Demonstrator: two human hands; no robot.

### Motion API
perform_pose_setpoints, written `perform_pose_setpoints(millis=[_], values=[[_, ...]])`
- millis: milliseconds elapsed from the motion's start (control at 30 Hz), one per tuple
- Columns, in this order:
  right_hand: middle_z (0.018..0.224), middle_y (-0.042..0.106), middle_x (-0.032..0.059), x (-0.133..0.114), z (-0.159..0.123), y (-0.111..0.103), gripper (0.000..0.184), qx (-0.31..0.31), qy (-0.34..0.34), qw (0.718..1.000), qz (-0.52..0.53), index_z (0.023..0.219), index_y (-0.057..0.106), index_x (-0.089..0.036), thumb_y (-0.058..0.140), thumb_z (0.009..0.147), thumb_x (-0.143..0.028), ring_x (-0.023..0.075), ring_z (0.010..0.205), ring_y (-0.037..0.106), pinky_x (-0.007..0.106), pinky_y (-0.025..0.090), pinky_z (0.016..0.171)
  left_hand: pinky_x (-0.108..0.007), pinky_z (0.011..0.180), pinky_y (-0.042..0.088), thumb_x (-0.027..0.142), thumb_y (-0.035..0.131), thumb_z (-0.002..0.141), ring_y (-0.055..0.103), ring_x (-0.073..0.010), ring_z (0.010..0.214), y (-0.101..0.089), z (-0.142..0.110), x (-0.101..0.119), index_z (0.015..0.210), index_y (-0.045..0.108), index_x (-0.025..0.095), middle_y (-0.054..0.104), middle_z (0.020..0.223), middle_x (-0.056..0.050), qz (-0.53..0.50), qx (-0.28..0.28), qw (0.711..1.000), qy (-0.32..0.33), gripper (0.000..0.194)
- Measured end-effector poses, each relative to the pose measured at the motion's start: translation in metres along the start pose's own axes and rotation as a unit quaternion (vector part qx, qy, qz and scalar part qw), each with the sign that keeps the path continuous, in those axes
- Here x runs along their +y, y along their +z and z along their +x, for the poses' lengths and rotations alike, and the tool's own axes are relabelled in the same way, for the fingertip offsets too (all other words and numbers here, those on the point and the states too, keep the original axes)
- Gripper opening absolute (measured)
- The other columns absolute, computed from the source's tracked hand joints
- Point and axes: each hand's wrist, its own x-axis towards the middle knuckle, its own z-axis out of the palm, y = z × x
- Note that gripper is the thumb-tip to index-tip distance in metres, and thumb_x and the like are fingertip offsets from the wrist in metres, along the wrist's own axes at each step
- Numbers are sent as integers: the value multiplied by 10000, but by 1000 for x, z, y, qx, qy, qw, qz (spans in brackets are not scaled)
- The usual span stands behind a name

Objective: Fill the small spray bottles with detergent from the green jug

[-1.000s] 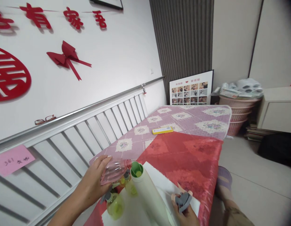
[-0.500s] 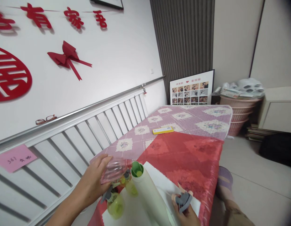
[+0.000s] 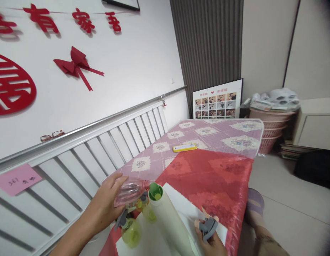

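Observation:
My left hand (image 3: 107,202) is wrapped round a clear pink plastic bottle (image 3: 131,190), which lies tilted on its side. The pink bottle's neck meets the rim of a tall pale green container (image 3: 171,224) with a darker green mouth. Low on the right, my right hand (image 3: 211,241) is closed on a grey spray trigger head (image 3: 208,227) with peach-coloured parts; a thin pale tube seems to run left from it. Between my left hand and the container stand a yellow-green spray bottle (image 3: 131,233) and other small bottles, partly hidden. White paper (image 3: 173,195) lies under these things.
A red plastic sheet (image 3: 205,174) covers the near part of the flowered tablecloth (image 3: 207,131). A yellow flat case (image 3: 185,147) rests beyond it. White radiator bars (image 3: 108,153) run along the left; stacked pink baskets (image 3: 271,129) stand at the right.

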Motion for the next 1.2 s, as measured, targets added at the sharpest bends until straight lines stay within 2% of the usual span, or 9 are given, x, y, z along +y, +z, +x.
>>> perform_pose_setpoints(millis=[233,400,700,867,1067,1200], values=[[1148,748,96,-5,-3,0,605,3,-5,1000,10,1014,658,-197,720,580,-615,339,1177,633,380,474,1040,-501,991,505,169,572,768,527,-304,1235,-7,4,4,1379,382,260,487,1362,-144,4,2,1000,10,646],[1049,779,67,-9,-6,1,579,0,2,1000,6,995,664,-211,710,587,-620,331,1128,660,366,508,995,-492,972,517,156,569,753,555,-305,1204,-8,6,4,1366,409,255,517,1338,-145,5,16,1000,19,641],[1071,770,99,-16,-9,-2,634,-13,-2,1000,0,1033,647,-177,678,607,-645,331,1144,650,351,512,978,-503,997,502,207,570,789,528,-310,1240,-7,6,2,1386,406,248,486,1379,-155,22,-1,1000,7,620],[1050,777,85,-14,-7,-2,611,-24,6,1000,-5,998,656,-195,681,593,-652,328,1117,666,334,524,956,-503,997,503,242,599,788,536,-317,1234,-8,6,1,1395,414,264,508,1365,-145,29,5,1000,3,635],[1007,786,73,-7,-4,0,595,-15,2,1000,-7,1007,656,-195,702,606,-632,325,1083,680,385,507,983,-520,1004,494,235,600,789,520,-325,1246,-10,6,1,1401,408,280,499,1381,-141,28,1,1000,0,643],[1011,788,71,-6,-2,-1,587,-25,-12,1000,12,1008,660,-195,706,609,-624,316,1073,686,359,526,953,-524,1003,492,238,585,803,512,-327,1247,-11,8,2,1397,396,272,479,1388,-152,33,-7,999,-1,625]])
